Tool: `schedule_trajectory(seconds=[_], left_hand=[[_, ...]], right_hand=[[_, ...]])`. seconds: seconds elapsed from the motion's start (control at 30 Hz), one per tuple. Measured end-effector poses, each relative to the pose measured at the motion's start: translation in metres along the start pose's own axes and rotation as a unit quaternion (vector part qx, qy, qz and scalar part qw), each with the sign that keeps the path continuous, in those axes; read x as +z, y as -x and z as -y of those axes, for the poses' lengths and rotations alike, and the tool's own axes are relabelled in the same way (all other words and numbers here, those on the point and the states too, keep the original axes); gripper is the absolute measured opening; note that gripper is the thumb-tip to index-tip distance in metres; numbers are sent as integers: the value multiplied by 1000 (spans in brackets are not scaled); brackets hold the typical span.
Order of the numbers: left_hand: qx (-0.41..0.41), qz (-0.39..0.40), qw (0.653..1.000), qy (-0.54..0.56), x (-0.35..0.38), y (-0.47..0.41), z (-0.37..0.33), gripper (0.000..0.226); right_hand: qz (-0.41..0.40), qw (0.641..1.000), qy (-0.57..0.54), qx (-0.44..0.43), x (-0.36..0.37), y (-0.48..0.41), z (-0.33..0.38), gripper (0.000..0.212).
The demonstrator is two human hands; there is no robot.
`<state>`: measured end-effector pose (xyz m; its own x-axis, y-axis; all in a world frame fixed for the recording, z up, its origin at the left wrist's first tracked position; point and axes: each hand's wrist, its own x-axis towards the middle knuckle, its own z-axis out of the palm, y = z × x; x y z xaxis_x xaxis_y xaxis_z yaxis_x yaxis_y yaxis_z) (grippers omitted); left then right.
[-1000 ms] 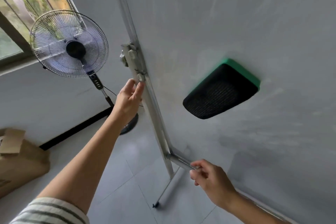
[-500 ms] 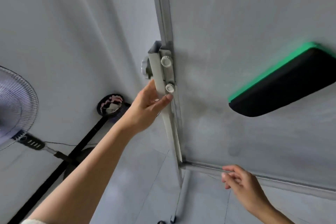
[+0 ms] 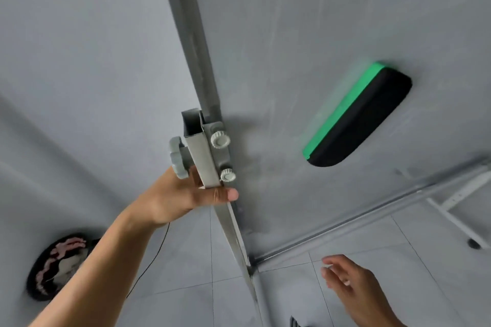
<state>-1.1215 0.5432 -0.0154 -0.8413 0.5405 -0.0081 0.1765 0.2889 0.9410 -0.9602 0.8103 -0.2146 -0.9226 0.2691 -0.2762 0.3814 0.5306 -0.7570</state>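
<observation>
A grey whiteboard (image 3: 332, 21) on a metal stand fills the right side. Its upright post (image 3: 202, 156) carries a bracket with two small white knobs (image 3: 220, 139) and a larger grey knob (image 3: 178, 161) on the left side. My left hand (image 3: 183, 196) grips the post just below the bracket, thumb across the front. My right hand (image 3: 353, 284) hovers free below the board's bottom rail (image 3: 372, 212), fingers relaxed and holding nothing. A black eraser with a green back (image 3: 358, 119) clings to the board.
The round black fan base (image 3: 55, 268) with its cable sits on the tiled floor at lower left. A white stand leg with a black foot (image 3: 473, 243) lies at the right. A grey wall is at the left.
My right hand has let go of the bottom rail and dropped away from it. My left hand has closed round the post under the bracket. The view has swung closer to the post.
</observation>
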Motion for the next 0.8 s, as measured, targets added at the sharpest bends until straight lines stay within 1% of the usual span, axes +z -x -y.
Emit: schedule_trajectory(seconds=[0.03,0.07,0.13,0.23,0.3,0.33,0.4,0.5,0.53,0.57,0.6,0.7,0.8], left_hand=[[6,14,1000,-5,-2,-3,-2,37],[13,32,999,-16,-5,-5,-2,38],[28,72,996,-32,-12,-9,-4,36],[74,140,987,-36,-24,-15,-7,26],[94,188,978,-8,-34,-21,-9,19],[105,204,973,3,-39,-25,-9,22],[158,226,961,14,-52,-32,-7,39],[234,229,945,13,-74,-41,-7,70],[247,232,941,17,-79,-41,-10,77],[258,232,938,11,-84,-41,-15,80],[268,241,933,-2,-86,-40,-20,77],[284,284,915,-37,-79,-40,-33,57],[304,286,907,-49,-64,-42,-39,42]], right_hand=[[0,1000,6,-9,7,-4,8,9],[3,1000,11,-15,15,-8,16,9],[4,1000,9,-29,29,-14,38,16],[-1,999,-5,-45,49,-18,72,18],[-14,999,-16,-39,66,-15,90,19],[-25,999,-20,-32,76,-14,97,21],[-50,998,-35,-10,98,-8,110,25],[-104,993,-40,42,131,2,136,35],[-125,989,-45,58,142,6,147,39],[-149,985,-49,73,152,8,157,44],[-178,979,-49,82,161,9,165,47],[-237,964,-27,116,179,11,182,50],[-281,950,-26,133,184,11,193,55]])
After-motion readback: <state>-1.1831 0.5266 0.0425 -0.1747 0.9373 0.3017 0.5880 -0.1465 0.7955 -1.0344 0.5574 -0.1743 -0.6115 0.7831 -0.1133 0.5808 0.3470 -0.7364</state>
